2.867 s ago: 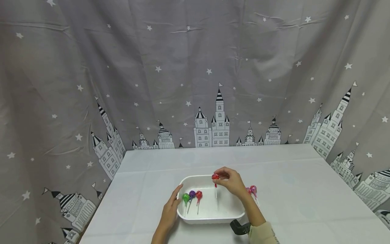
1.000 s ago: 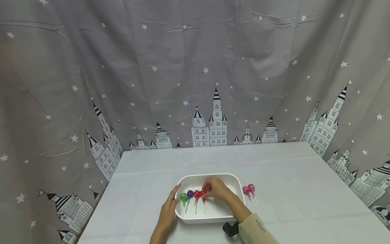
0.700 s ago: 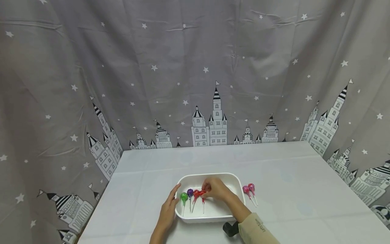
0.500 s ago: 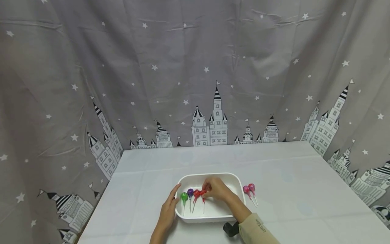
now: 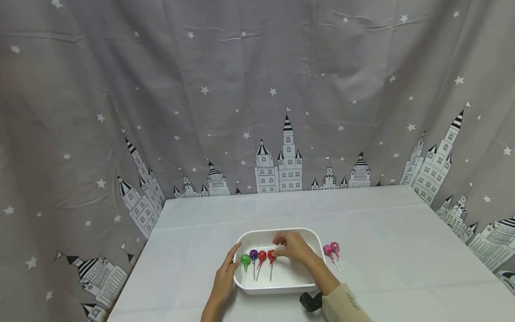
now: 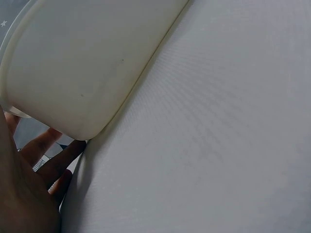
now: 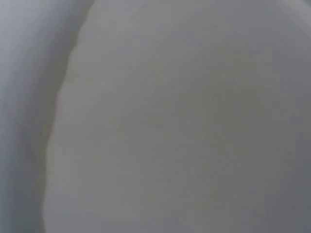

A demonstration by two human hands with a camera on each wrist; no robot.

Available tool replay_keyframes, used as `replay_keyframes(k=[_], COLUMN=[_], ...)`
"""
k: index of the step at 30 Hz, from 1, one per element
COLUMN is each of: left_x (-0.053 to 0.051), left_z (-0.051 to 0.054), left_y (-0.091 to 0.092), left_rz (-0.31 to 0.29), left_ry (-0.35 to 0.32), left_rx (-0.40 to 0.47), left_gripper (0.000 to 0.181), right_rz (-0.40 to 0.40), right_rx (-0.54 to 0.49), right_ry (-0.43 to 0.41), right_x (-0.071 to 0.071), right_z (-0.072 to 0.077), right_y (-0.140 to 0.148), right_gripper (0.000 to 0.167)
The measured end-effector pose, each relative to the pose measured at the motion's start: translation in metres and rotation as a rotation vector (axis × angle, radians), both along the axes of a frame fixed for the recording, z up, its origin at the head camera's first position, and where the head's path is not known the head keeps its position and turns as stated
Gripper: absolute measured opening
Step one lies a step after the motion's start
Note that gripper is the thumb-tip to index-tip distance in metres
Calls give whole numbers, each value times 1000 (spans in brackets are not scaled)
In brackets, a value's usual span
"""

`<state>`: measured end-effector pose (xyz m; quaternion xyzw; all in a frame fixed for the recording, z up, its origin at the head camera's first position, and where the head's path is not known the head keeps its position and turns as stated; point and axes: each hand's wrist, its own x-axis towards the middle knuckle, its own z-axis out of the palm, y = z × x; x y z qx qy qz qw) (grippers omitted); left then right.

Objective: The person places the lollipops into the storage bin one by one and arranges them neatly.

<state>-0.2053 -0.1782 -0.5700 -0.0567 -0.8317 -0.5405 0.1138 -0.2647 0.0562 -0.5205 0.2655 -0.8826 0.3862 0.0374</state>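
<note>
A white rectangular tray (image 5: pixel 289 287) stands on the table. Inside, a green lollipop (image 5: pixel 245 260), a purple lollipop (image 5: pixel 253 255), a red lollipop (image 5: pixel 262 256) and a second red lollipop (image 5: pixel 271 255) lie in a row, sticks toward the person. My right hand (image 5: pixel 295 247) hovers over the tray, thumb and forefinger spread apart, the thumb tip beside the second red lollipop. My left hand (image 5: pixel 223 277) rests against the tray's left end, its fingers extended along the outer wall. In the left wrist view these fingers (image 6: pixel 60 162) touch the tray's outside. The right wrist view shows only blurred white surface.
Two pink lollipops (image 5: pixel 331 250) lie on the white table (image 5: pixel 386 259) just right of the tray. A black device (image 5: pixel 311 302) sits at my right wrist, near the tray's front edge. A grey castle-print curtain (image 5: pixel 225 112) hangs behind the table.
My right hand brought the second red lollipop leftward, down into the row beside the others. Now its fingers have parted from that lollipop and shifted slightly right. The left hand stays at the tray.
</note>
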Motion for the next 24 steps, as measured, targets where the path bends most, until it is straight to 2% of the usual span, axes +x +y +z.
replay_keyframes(k=[7,14,20,24], left_x=[0,0,0,1], left_z=[-2,-3,-2,-1], left_y=[0,0,-1,0], left_rz=[-4,-4,-13,-2], left_ry=[-9,-5,4,5], left_rx=[-1,-4,2,5], left_gripper=[48,47,47,48], right_rz=[15,15,-79,-141], right_rx=[-24,-65,-93,-124], right_ry=[23,18,12,8], right_x=[11,28,32,31], right_z=[14,37,51,54], right_y=[17,50,85,104], right_gripper=[27,31,33,33])
